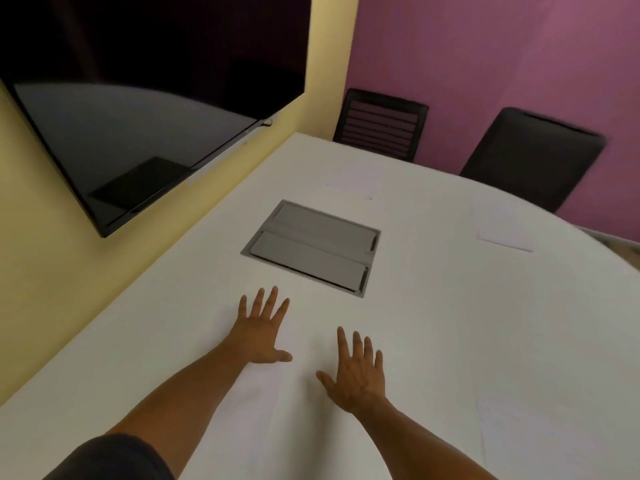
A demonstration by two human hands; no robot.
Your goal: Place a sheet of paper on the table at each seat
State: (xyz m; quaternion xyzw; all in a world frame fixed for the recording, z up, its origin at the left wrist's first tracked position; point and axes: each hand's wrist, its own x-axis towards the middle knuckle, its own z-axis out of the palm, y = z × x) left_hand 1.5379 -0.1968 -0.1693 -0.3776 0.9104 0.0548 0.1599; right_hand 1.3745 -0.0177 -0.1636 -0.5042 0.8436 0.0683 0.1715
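Note:
Both my hands lie flat on the white table [450, 341], fingers spread, holding nothing. My left hand [261, 329] is nearer the grey panel, my right hand [356, 370] a little closer to me. A white sheet of paper [298, 396] seems to lie beneath and between them, though its edges are faint against the table. Another sheet [502, 225] lies on the far right in front of a black chair [533, 157]. A third sheet [353, 187], barely visible, lies before the slatted black chair [381, 124].
A grey double-flap cable panel [311, 247] is set into the table's middle. A large dark screen [138, 109] hangs on the yellow wall to the left, close to the table's edge. A purple wall stands behind the chairs.

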